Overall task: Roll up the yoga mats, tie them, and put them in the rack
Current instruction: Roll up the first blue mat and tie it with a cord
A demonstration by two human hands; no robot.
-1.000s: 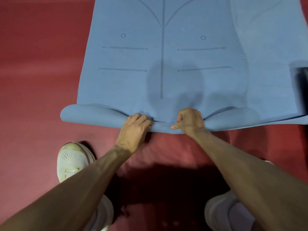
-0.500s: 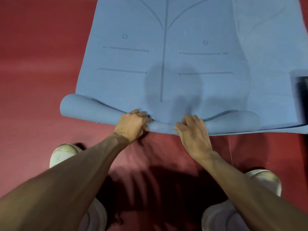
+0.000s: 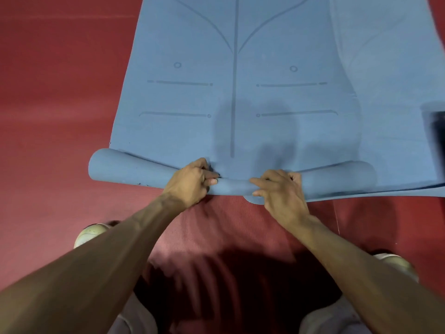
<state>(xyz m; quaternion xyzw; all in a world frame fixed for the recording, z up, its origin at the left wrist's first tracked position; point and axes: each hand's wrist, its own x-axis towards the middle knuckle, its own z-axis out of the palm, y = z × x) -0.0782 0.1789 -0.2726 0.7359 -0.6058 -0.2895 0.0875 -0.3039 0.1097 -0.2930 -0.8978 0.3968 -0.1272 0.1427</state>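
**A:** Where is the mat?

**B:** Your blue mat [image 3: 240,97] lies flat on the red floor [image 3: 60,116], right in front of you. Its near end is curled up into a roll [image 3: 231,186]. The roll runs from left to right. It is fat at both ends and thin in the middle.

**A:** What are my hands doing?

**B:** Your left hand [image 3: 192,182] grips the thin middle of the roll, with its fingers curled over the top. Your right hand [image 3: 281,194] is just beside it, not touching it. It holds the roll too, with bent fingers on top and the thumb at the near edge.

**A:** What else is there?

**B:** A second mat [image 3: 397,68], also blue, lies along the right side of yours. I cannot tell which one is on top. A dark thing [image 3: 437,131] sits at the right edge, too blurry to name. Your left shoe [image 3: 89,233] and right shoe [image 3: 397,263] are white and stand on the floor, near your arms.
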